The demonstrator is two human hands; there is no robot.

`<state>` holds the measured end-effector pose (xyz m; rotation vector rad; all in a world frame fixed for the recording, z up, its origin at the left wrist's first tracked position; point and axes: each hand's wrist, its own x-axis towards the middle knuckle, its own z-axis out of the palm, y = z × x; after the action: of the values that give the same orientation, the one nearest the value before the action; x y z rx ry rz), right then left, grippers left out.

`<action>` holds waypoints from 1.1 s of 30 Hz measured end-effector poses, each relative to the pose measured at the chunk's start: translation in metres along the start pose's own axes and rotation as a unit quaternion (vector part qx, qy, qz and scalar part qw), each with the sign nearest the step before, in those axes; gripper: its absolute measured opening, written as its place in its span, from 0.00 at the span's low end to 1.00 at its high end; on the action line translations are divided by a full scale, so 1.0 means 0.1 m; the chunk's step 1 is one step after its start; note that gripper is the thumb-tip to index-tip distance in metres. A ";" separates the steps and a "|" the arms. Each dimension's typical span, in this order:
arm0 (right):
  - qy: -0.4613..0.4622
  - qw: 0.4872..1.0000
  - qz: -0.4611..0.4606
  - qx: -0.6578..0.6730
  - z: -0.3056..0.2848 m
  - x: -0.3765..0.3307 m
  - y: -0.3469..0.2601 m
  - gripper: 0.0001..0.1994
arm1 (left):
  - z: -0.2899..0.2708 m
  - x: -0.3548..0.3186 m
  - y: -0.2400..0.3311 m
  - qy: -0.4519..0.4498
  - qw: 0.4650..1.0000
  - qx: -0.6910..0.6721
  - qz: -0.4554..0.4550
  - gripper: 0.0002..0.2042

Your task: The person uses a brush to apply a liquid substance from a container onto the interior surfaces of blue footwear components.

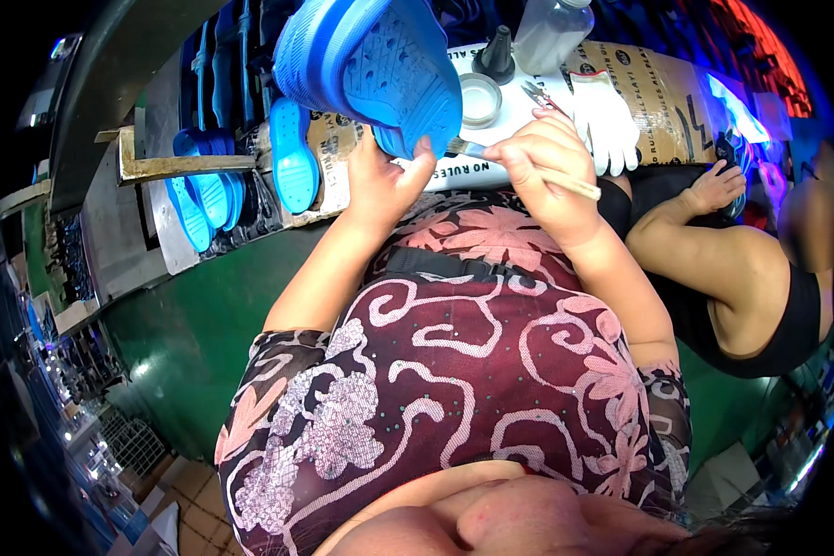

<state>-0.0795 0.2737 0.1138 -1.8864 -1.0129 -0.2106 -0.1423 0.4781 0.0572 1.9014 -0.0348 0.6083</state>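
My left hand (380, 190) grips the lower end of a blue moulded shoe (394, 79), which is tilted so that its patterned surface shows. A flat brush with a pale wooden handle (573, 183) is held in my right hand (558, 176), fingers closed around it. Its bristle end meets or nearly meets the shoe's lower edge; I cannot tell which. Just beyond the brush stands a small round tub (481, 100) with pale contents. A blue sole (294, 157) lies left of my left hand.
A dark nozzle bottle (497, 57), a clear bottle (553, 37), snips (536, 93) and a white glove (605, 120) lie beyond my right hand. More blue soles (209, 190) rest at left, by a metal bracket (181, 168). A co-worker's arm (690, 250) is at right.
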 end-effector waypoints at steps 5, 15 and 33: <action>0.007 1.000 0.008 -0.011 0.00 -0.05 0.02 0.10 | 0.00 0.02 0.01 0.015 0.996 0.047 0.078 0.20; -0.002 1.000 0.007 -0.005 0.01 -0.04 -0.04 0.09 | 0.06 0.14 0.12 0.042 0.993 -0.037 0.100 0.17; 0.131 0.990 0.050 0.001 -0.17 -0.14 0.08 0.13 | -0.10 0.20 0.32 0.033 0.991 -0.107 -0.069 0.22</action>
<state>-0.0780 0.2509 0.1099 -1.8446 -0.7393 -0.3864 -0.1381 0.4793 0.0959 1.6599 0.0715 0.5494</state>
